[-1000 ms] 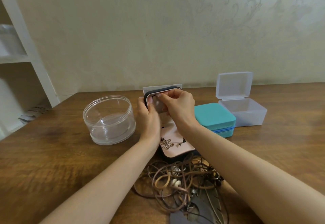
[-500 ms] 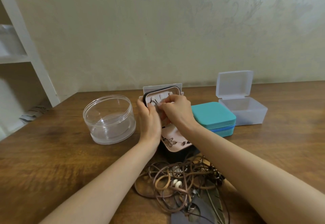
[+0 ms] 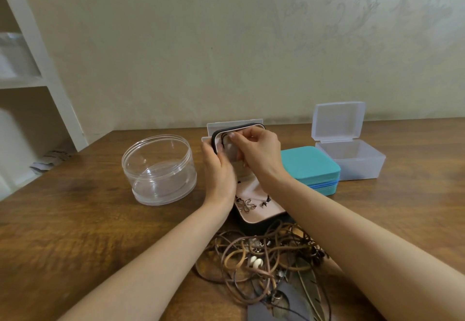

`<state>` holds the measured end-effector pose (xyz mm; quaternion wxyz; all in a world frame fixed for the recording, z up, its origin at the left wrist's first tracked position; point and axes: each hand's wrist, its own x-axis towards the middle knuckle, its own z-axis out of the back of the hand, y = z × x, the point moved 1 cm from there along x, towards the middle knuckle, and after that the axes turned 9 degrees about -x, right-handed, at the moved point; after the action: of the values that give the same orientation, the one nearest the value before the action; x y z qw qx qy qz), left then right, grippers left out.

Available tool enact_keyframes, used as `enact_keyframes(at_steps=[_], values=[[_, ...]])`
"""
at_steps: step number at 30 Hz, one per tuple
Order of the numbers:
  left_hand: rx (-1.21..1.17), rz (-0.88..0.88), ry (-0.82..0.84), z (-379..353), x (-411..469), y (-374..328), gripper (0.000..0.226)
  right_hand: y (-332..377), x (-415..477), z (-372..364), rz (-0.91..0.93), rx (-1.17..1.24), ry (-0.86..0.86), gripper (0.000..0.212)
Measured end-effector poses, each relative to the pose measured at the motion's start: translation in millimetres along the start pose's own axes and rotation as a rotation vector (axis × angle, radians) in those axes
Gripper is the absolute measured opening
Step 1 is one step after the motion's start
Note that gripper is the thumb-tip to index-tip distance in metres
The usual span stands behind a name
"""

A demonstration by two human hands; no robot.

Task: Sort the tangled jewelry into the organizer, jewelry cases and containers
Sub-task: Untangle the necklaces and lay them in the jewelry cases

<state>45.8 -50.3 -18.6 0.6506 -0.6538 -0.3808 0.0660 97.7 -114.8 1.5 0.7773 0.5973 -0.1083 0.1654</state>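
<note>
Half a second ago the right hand (image 3: 259, 152) sat lower on the lid of the open black jewelry case (image 3: 269, 210). Now it is up at the lid's 12 o'clock rim, pinching a thin black cord (image 3: 224, 137), while the left hand (image 3: 219, 169) grips the lid's 9 o'clock edge. A flower pendant (image 3: 247, 204) lies in the tray. One necklace is probably being hung. The tangled pile (image 3: 261, 255) waits at the case's 6 o'clock. No writing is readable.

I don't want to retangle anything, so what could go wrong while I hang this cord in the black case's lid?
The thin black cord pinched by your right hand could slip off inside the upright lid of the black pink-lined jewelry case your left hand holds. Your right forearm hangs over the tangled brown leather cords and might drag them.
</note>
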Motion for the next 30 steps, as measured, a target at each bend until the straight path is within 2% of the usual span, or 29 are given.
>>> enact_keyframes(at_steps=[6, 13, 20, 25, 27, 30], values=[[-0.01, 0.001, 0.006, 0.1, -0.5, -2.1, 0.012, 0.8, 0.9, 1.7, -0.043, -0.052, -0.002, 0.026], [-0.021, 0.022, 0.035, 0.9, -1.3, -2.3, 0.012, 1.5, -1.9, 3.0, -0.062, -0.117, 0.007, 0.019], [-0.013, 0.031, 0.011, 2.4, 2.3, 0.5, 0.016, 4.3, -5.7, 6.0, 0.1, -0.353, 0.128, 0.025], [0.004, 0.04, -0.01, 3.1, 4.0, 2.8, 0.025, 5.6, -2.3, 9.1, 0.225, -0.5, 0.22, 0.022], [0.01, 0.034, -0.006, 2.6, 3.2, 1.4, 0.023, 8.5, -0.1, 12.8, 0.169, -0.486, 0.276, 0.02], [0.025, 0.031, 0.005, 2.6, 2.5, -1.1, 0.012, 12.8, -1.3, 20.2, 0.002, -0.321, 0.37, 0.015]])
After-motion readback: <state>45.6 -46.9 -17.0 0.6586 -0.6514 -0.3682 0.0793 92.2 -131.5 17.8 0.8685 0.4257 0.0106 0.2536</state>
